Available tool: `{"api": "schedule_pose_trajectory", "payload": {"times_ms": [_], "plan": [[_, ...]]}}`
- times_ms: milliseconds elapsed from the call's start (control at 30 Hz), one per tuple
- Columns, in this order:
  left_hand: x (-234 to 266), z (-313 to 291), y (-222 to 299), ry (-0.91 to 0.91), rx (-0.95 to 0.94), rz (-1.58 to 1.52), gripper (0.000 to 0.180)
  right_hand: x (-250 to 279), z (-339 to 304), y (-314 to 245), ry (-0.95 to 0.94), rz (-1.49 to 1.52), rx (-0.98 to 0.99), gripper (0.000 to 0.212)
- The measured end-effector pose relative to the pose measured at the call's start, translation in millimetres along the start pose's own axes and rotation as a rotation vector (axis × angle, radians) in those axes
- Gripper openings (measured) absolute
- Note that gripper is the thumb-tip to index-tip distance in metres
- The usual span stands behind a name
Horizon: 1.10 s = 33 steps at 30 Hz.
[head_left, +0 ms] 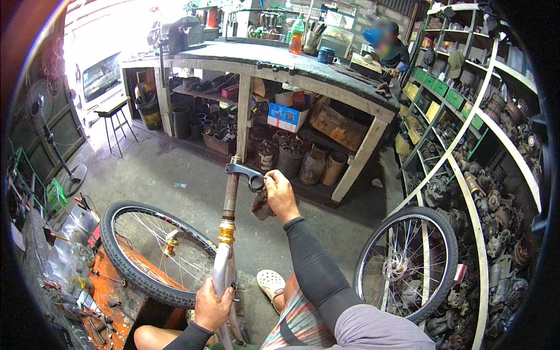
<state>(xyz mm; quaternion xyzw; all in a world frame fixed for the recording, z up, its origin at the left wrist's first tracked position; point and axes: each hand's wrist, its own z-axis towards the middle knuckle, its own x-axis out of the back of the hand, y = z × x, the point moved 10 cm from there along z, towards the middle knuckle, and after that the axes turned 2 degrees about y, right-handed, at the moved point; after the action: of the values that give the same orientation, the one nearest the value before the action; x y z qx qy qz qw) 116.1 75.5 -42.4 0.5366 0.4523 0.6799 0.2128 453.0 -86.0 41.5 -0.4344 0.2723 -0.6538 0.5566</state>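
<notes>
My left hand (213,306) is wrapped round a silver bicycle frame tube (223,265), which stands upright before me. Above it sits a gold headset cup (226,231), with a worn brownish steerer tube (231,192) rising out of it. A black handlebar stem (242,170) is fitted near the top of that tube, its round clamp end pointing right. At the clamp, my right hand (280,195) is closed with a dark rag (262,206) hanging below its fingers. The fingertips are partly hidden, so exact contact with the clamp is hard to see.
A bicycle wheel (154,256) lies tilted at left by an orange surface (125,291) with tools; another wheel (408,262) leans at right against shelves (466,192) of metal parts. Across the floor stands a long workbench (233,57), a person (388,49) behind it. A stool (112,107) and fan (41,108) stand left.
</notes>
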Motion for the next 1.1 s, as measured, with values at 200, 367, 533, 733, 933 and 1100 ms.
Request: {"api": "schedule_pose_trajectory", "payload": {"times_ms": [200, 367, 533, 733, 933, 1100], "plan": [[0.4, 0.6, 1.1, 0.019, -0.016, -0.009, 0.036, -1.7, 1.2, -1.0, -0.068, -0.222, 0.030, 0.021], [3.1, 0.8, -2.5, 0.025, -0.008, 0.004, 0.036, -5.5, -0.3, -6.9, -0.054, -0.047, -0.001, 0.024], [2.9, -0.7, 9.2, 0.043, -0.066, 0.028, 0.036, -5.2, 6.2, 14.6, -0.116, 0.027, -0.048, 0.030], [9.4, 2.7, -0.8, 0.067, -0.010, 0.002, 0.035, -13.7, -9.9, 15.8, -0.231, 0.073, -0.105, 0.029], [11.3, 5.0, -3.3, 0.066, -0.004, 0.005, 0.033, -24.1, -26.3, -1.7, -0.270, -0.083, -0.103, 0.029], [4.3, 3.6, -13.5, 0.050, 0.032, -0.027, 0.033, -34.9, -29.2, -3.0, -0.299, -0.099, -0.109, 0.029]]}}
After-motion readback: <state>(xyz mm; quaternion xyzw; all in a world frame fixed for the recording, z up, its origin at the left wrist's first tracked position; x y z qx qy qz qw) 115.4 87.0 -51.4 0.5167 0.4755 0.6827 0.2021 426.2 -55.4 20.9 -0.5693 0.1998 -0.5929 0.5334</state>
